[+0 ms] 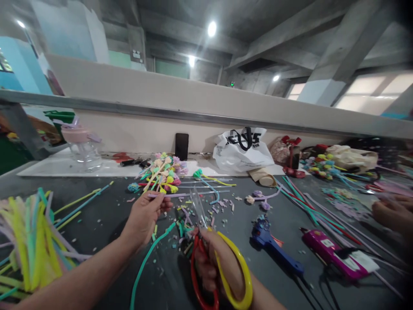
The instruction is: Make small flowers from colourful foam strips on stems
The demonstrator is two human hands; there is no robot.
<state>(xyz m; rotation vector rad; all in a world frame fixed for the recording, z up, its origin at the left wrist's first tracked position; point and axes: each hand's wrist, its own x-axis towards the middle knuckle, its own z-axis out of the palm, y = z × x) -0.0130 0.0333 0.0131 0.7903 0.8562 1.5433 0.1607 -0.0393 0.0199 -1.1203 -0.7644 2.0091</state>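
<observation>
My left hand (145, 215) pinches a lilac pipe cleaner (176, 195), which sticks out to the right of the fingers. Wrapped in my right hand (219, 258) are scissors (235, 269) with one red and one yellow handle; their blades point up and away, near the pipe cleaner's free end. Just beyond my left hand lies a pile of small pipe-cleaner flowers (164, 170) in several colours. A long green pipe cleaner (145, 262) curves over the dark table between my forearms. Cut scraps (183, 221) are scattered around the blades.
Loose pipe cleaners (35, 241) are heaped at left. At right lie a blue glue gun (274, 249) and a magenta device (335, 254) with cords. Along the back stand a clear bottle (82, 148), a phone (182, 146) and a white bag (243, 150). Another person's hand (392, 211) shows at far right.
</observation>
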